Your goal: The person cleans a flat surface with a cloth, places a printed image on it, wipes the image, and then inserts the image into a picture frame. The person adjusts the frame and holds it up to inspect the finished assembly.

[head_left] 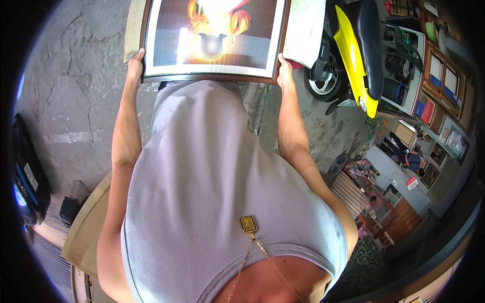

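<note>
A framed picture [169, 43] lies in front of me at the top of the view, its far end cut off. It has a brown frame, a white border and glass with a bright glare over a yellow and orange image. My left hand [135, 64] is closed on the frame's left side near the near corner. On the opposite side my right hand [285, 69] grips the frame near its right corner. Both thumbs show along the edges; the other fingers are mostly hidden underneath. Pale flat material [305, 31] sticks out beyond the frame on both sides.
A yellow and black motorbike [352, 58] stands close on the right. Beyond it are shelves with frames [439, 76] and another person [413, 160]. Cracked concrete ground [76, 101] extends left, with a black, glossy object [30, 171] at the edge. A curved wooden piece [86, 232] is at lower left.
</note>
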Demonstrator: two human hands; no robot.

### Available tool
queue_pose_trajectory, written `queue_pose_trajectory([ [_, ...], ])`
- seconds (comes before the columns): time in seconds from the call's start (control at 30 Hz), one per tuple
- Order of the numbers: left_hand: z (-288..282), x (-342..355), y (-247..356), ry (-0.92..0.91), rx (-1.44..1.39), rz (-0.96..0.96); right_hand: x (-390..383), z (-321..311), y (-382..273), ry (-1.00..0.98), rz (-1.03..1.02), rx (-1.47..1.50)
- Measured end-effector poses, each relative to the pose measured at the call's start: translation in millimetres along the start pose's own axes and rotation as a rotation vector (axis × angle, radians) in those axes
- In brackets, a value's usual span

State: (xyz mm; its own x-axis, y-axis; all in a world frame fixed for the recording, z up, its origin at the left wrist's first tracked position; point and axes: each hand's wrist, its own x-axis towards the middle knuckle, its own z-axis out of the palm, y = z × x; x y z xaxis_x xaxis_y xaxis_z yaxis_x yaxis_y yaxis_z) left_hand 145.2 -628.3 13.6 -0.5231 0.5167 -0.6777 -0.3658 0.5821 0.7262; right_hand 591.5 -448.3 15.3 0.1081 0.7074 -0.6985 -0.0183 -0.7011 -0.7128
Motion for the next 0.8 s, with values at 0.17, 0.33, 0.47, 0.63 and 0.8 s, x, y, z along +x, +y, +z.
queue_pose_trajectory([
  [0.17, 2, -2, 3, -0.007, -0.008, -0.011, 1, -2, 1, -0.018, -0.002, 0.018],
  [0.33, 2, -5, 5, -0.01, -0.03, -0.018, 1, -2, 2, -0.019, -0.005, 0.018],
  [0.47, -1, -2, 0, -0.014, -0.058, -0.007, 4, -5, 1, -0.052, 0.025, 0.029],
  [0.63, -4, 1, 6, -0.087, -0.093, -0.068, 14, -13, 8, -0.085, -0.016, 0.041],
  [0.8, -8, 5, 19, -0.114, -0.095, -0.124, 10, -11, 1, -0.093, -0.01, 0.032],
])
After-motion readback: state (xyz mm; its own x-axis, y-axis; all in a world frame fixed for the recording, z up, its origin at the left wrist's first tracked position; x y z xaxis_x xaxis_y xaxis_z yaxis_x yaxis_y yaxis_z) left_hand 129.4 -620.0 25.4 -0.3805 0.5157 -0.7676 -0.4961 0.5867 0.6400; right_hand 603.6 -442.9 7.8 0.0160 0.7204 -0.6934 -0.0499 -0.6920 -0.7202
